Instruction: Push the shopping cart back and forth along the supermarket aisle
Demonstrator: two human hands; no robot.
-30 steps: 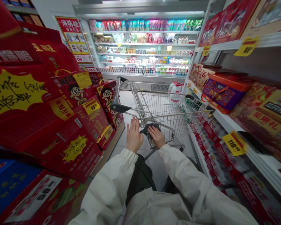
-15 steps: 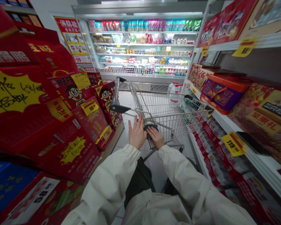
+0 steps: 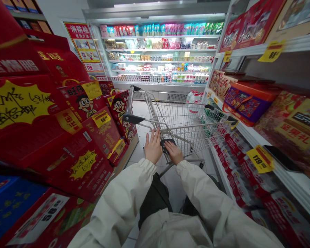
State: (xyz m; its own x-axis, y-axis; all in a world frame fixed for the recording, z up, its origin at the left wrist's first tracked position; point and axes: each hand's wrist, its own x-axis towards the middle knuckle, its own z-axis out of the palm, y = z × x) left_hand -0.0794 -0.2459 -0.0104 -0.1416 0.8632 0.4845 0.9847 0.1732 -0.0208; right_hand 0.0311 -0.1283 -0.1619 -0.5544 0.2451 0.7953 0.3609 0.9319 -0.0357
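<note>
A metal wire shopping cart (image 3: 186, 120) stands in the aisle straight ahead of me. My left hand (image 3: 153, 147) lies on the cart's push bar, fingers stretched out and a little apart. My right hand (image 3: 174, 151) rests beside it with fingers curled over a dark pad (image 3: 166, 142) on the bar. Both arms wear pale cream sleeves. The basket looks bare except for its wire mesh.
Red gift boxes (image 3: 93, 120) with yellow price tags are stacked close on the left. Shelves (image 3: 250, 137) of boxed and bagged goods run along the right. A lit chiller cabinet (image 3: 160, 51) closes the aisle's far end. White bottles (image 3: 193, 100) stand past the cart.
My left hand has come from the air beside the bar onto the bar, close to my right hand. The right hand stays on the dark pad.
</note>
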